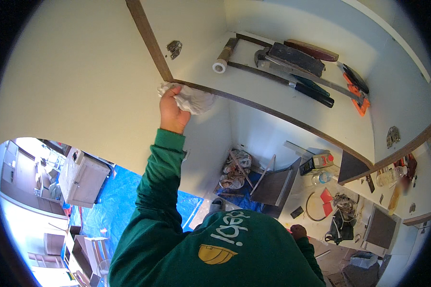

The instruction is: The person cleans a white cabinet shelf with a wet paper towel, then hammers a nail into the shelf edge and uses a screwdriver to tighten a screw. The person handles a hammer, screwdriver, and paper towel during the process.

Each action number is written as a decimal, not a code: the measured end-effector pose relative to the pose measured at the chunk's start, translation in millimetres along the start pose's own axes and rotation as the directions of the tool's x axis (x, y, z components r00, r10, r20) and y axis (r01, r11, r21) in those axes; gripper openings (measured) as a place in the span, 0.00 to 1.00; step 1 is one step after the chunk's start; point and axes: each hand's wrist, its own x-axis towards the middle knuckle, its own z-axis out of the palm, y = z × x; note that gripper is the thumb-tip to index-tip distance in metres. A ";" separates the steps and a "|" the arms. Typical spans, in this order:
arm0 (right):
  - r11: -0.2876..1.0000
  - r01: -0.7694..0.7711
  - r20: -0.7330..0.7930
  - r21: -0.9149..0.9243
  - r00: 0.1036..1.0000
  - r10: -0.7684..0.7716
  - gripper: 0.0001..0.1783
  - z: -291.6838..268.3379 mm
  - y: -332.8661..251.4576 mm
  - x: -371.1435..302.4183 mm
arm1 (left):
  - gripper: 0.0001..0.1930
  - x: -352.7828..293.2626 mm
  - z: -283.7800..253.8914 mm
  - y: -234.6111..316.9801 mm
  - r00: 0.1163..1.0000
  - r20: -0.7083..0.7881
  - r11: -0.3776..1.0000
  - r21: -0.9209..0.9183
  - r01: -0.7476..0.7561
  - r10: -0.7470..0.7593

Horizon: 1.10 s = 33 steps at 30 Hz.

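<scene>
My left hand (174, 109) is raised, fingers closed round a crumpled white cloth (196, 100). The cloth presses against the brown-edged front corner of the cabinet shelf (268, 113). Low on the right, my right hand (299, 232) looks like a fist; a bit of pink shows beside it, and what it holds, if anything, I cannot make out. On the shelf above lie a claw hammer (292, 69), a long tool with a black handle (313, 94), a brown paper roll (225, 56), a dark block (297, 57) and an orange-and-black tool (357, 95).
Below the cabinet, a littered worktop carries a clear plastic bottle (322, 178), a dark jug with a red cap (316, 163), a black bag (341, 225) and loose panels. Blue sheeting (122, 191) covers the floor at left, near a wooden cabinet (84, 179). A stuffed sack (236, 168) stands in the corner.
</scene>
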 end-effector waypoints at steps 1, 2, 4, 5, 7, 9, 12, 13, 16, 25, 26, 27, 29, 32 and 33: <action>1.000 0.016 -0.049 0.022 0.999 -0.015 0.10 3.1 1.7 -2.2 | 0.10 9.2 -15.9 -8.3 0.997 0.076 1.000 -0.012 -0.022 0.023; 0.999 0.027 -0.093 0.040 0.995 -0.023 0.09 10.8 6.5 -7.4 | 0.10 2.1 -9.1 -15.6 0.999 0.031 0.998 0.054 -0.022 0.020; 0.908 -0.295 0.151 0.298 0.953 0.261 0.09 7.2 -0.9 -5.9 | 0.10 -23.7 17.1 -31.1 0.998 -0.057 0.980 0.197 -0.026 0.038; 0.869 -0.369 0.224 0.330 0.925 0.307 0.09 3.4 -4.1 -3.9 | 0.09 -23.5 19.4 -30.2 0.998 -0.045 0.989 0.146 -0.027 0.034; 0.848 -0.427 0.293 0.315 0.893 0.341 0.09 -6.4 -8.5 1.3 | 0.08 -0.1 2.5 -16.1 0.999 -0.014 0.991 0.128 -0.043 0.046; 0.936 -0.292 0.225 0.195 0.943 0.247 0.07 -11.5 -7.7 1.5 | 0.08 7.9 -7.1 -4.4 0.998 -0.005 0.994 0.098 -0.055 0.055; 0.997 -0.081 0.138 -0.002 0.987 0.080 0.08 -0.5 -0.4 -3.9 | 0.08 4.7 2.7 -10.6 0.999 -0.030 0.994 0.101 -0.030 0.033; 0.995 -0.099 0.164 0.000 0.982 0.098 0.08 6.5 3.8 -5.4 | 0.08 -12.3 19.4 -25.8 0.998 -0.053 0.989 0.146 -0.008 0.016; 0.998 -0.051 0.258 -0.033 0.964 0.058 0.10 17.8 13.0 -2.8 | 0.12 -57.4 31.8 -88.0 0.974 0.111 0.979 0.063 0.192 -0.198; 0.999 0.029 0.102 0.027 0.994 -0.032 0.12 2.3 20.9 13.5 | 0.09 -60.4 38.4 -97.3 0.983 -0.014 0.982 0.049 0.184 -0.183; 0.998 0.018 0.034 0.064 0.999 -0.020 0.15 1.0 17.2 13.3 | 0.09 -36.1 28.5 -75.4 0.989 0.052 0.990 0.039 0.138 -0.140; 1.000 -0.015 0.139 0.011 0.990 0.013 0.12 0.2 12.9 13.0 | 0.07 -22.8 15.1 -53.2 0.994 0.048 0.995 0.017 0.099 -0.100; 0.992 -0.056 0.359 -0.111 0.929 0.093 0.11 -6.0 3.3 11.2 | 0.07 -2.3 10.2 -18.8 0.994 -0.089 0.997 0.032 -0.065 0.068; 0.962 -0.260 0.549 -0.089 0.793 0.265 0.11 6.1 1.3 -2.4 | 0.08 -1.6 19.6 -15.2 0.993 -0.060 0.994 -0.014 -0.106 0.105; 0.986 -0.080 0.424 -0.146 0.895 0.136 0.09 9.8 2.1 -13.1 | 0.09 -6.5 25.6 -26.5 0.993 -0.083 0.997 0.009 -0.078 0.079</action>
